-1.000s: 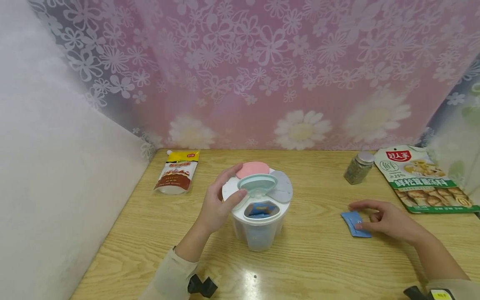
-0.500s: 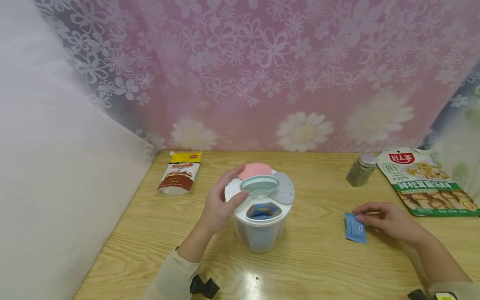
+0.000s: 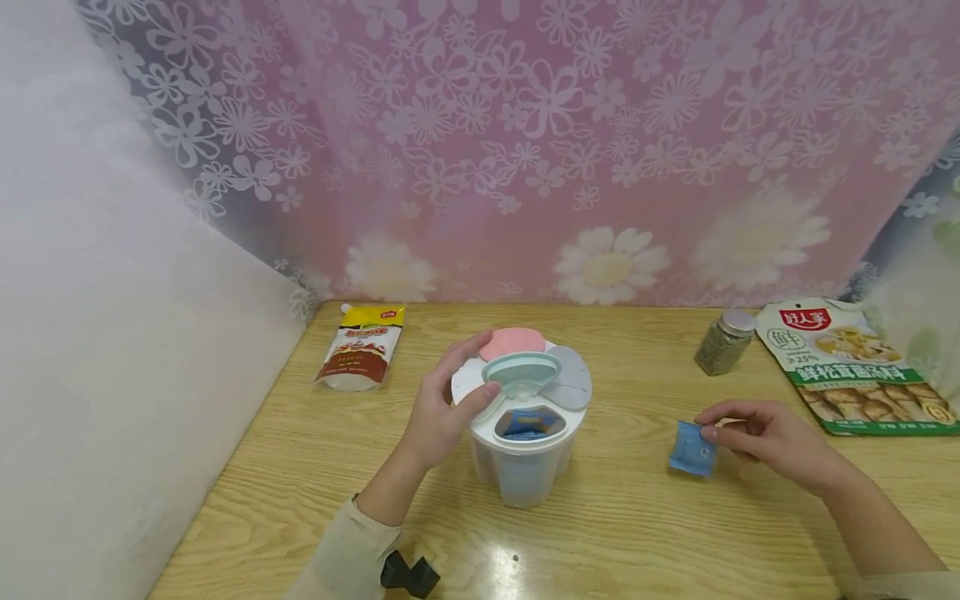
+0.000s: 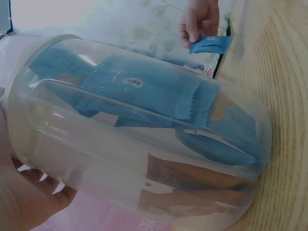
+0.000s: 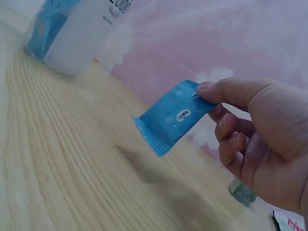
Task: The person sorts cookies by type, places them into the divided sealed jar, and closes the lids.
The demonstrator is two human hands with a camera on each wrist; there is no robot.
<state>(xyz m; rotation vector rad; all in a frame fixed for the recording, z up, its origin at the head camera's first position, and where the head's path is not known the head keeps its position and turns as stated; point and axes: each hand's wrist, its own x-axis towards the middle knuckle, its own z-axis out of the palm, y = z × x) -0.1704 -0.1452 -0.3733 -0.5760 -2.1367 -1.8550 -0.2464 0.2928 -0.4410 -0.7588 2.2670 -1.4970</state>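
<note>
A clear plastic container (image 4: 96,154) with a white lid (image 3: 467,379) stands mid-table. Its mint flap (image 3: 521,372) is raised, and blue packets (image 3: 525,421) show through the opening. In the left wrist view, blue packets and brown ones (image 4: 192,178) lie in separate compartments. My left hand (image 3: 442,417) grips the container at the lid, thumb on top near the flap and fingers around the side. Right of it, my right hand (image 3: 772,442) pinches a small blue packet (image 5: 173,115) by one end between thumb and index finger. The packet is held off the table, its shadow below.
A pouch with a yellow top (image 3: 362,348) lies at the back left. At the back right stand a small glass jar (image 3: 724,343) of dried herbs and, beside it, a large green-and-white food bag (image 3: 855,367) lying flat. A patterned curtain (image 3: 525,150) hangs behind the table.
My right hand has taken hold of the blue packet, turned it and lifted it off the table, shifting slightly left. My left hand stays on the container.
</note>
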